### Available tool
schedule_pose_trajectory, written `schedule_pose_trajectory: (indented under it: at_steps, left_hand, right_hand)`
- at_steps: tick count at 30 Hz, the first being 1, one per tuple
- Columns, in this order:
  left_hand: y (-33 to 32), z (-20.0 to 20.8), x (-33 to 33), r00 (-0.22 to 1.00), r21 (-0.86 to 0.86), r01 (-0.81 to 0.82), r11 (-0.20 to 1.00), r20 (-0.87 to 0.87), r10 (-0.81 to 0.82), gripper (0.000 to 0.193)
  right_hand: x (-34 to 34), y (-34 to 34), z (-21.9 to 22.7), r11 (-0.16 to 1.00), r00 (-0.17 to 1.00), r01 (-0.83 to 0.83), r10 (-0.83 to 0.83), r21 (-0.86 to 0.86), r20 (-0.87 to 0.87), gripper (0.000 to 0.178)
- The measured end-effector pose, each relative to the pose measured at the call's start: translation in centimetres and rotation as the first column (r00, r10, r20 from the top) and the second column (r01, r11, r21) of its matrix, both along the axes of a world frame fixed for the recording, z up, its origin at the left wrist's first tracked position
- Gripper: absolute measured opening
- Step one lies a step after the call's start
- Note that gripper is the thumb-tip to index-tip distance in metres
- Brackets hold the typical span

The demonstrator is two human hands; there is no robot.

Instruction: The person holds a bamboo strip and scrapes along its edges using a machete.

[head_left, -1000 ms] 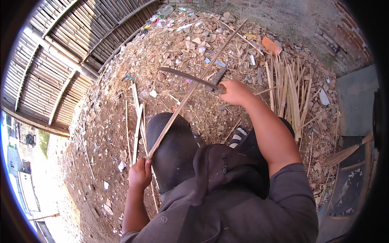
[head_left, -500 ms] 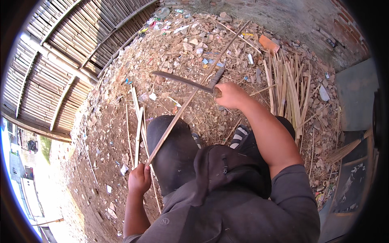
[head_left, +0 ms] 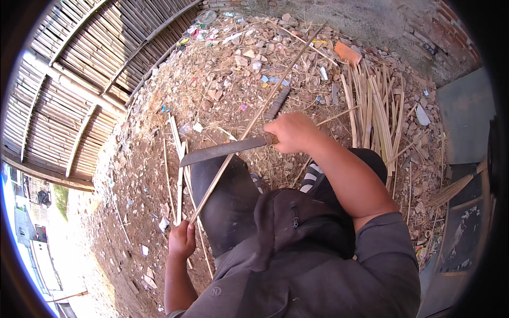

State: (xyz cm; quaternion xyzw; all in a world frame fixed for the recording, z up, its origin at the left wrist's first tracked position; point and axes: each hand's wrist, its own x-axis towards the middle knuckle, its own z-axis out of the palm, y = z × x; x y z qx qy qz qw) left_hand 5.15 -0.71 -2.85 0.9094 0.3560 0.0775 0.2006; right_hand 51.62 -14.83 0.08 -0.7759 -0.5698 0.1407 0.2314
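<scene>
My left hand [head_left: 182, 239] is closed around the near end of a long, thin bamboo strip [head_left: 213, 185]. The strip slants up and away to the right, passing over my left thigh. In my right hand [head_left: 294, 132] is the handle of a machete [head_left: 246, 146], its broad dark blade pointing left. The blade crosses the strip just beyond my left knee; whether it touches cannot be told. Past my right hand, a dark ribbed, handle-like thing [head_left: 278, 103] lies on the ground beside the strip.
A heap of split bamboo strips [head_left: 374, 111] lies to the right, and a few more strips [head_left: 179, 164] lie left of my knee. Rubble and litter cover the ground. A bamboo fence [head_left: 79, 79] stands left, a brick wall [head_left: 371, 26] beyond, and a broom [head_left: 456, 188] at right.
My right hand has drawn the machete nearer and lower along the strip. Its blade has turned, the tip now lower left. The left hand has shifted slightly down, still holding the strip.
</scene>
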Motion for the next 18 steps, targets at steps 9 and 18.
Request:
schedule_pose_trajectory:
  at_steps: [9,18]
  left_hand:
    - [0.5,0.2,-1.0,1.0,-0.019,-0.007,1.0,0.006,0.007,0.034]
    - [0.4,2.1,-0.5,0.993,0.044,-0.02,0.999,-0.115,0.025,0.034]
  right_hand:
    - [0.6,-0.4,0.3,0.991,0.992,0.121,-0.123,-0.063,-0.036,0.022]
    - [6.6,-1.6,-2.2,0.958,0.97,0.223,-0.236,-0.182,-0.053,0.027]
